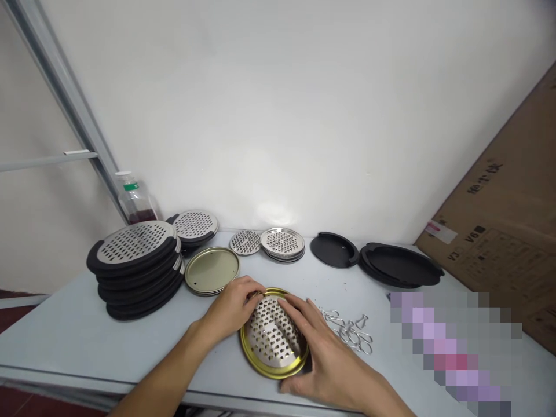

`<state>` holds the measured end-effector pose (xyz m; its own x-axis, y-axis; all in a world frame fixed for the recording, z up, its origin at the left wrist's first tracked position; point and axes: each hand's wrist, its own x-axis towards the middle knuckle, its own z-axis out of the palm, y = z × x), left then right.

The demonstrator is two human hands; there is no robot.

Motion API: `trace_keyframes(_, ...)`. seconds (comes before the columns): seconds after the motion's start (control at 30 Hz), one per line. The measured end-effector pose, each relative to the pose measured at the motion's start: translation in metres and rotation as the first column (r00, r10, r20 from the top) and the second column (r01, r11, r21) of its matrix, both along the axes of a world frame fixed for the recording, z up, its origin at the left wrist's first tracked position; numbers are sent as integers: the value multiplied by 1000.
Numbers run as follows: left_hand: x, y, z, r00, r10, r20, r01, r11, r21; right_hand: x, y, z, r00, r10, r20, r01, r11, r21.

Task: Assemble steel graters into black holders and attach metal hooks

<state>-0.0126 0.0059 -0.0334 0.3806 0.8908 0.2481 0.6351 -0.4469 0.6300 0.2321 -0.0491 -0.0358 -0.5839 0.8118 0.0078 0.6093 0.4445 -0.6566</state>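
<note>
A round gold metal lid (274,375) sits near the table's front edge, with a perforated steel grater plate (271,336) lying inside its rim. My left hand (237,304) is closed at the far left rim of the lid, thumb and forefinger pinched there. My right hand (325,347) grips the lid's right side, fingers reaching over the plate and thumb at the near edge. Right beside that hand lies a small heap of bent metal wire clips (354,335). More gold lids (212,269) are stacked behind my left hand.
At left stands a tall stack of black-rimmed graters (139,272), with another grater (195,226) behind. Loose grater plates (282,242) and black round holders (334,250), (399,263) line the wall. A bottle (138,200) stands back left; a cardboard box (499,220) flanks the right.
</note>
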Motion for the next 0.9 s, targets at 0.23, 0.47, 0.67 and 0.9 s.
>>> trace_keyframes(0.23, 0, -1, -1, 999, -39, 0, 39, 998, -38, -2, 1, 2, 1000, 7, 16, -8, 999, 32)
trace_keyframes(0.47, 0, 0, -3, 1000, -27, -12, 26, 998, -50, -3, 0, 2, 1000, 4, 0, -4, 999, 37)
trace_keyframes(0.67, 0, -1, -2, 1000, -17, -22, 16, 999, -52, -2, 1, -1, 1000, 16, -18, -15, 999, 45)
trace_keyframes(0.9, -1, -2, -2, 999, -47, -20, 47, 998, -39, -2, 2, 1, 999, 16, -45, -13, 999, 50)
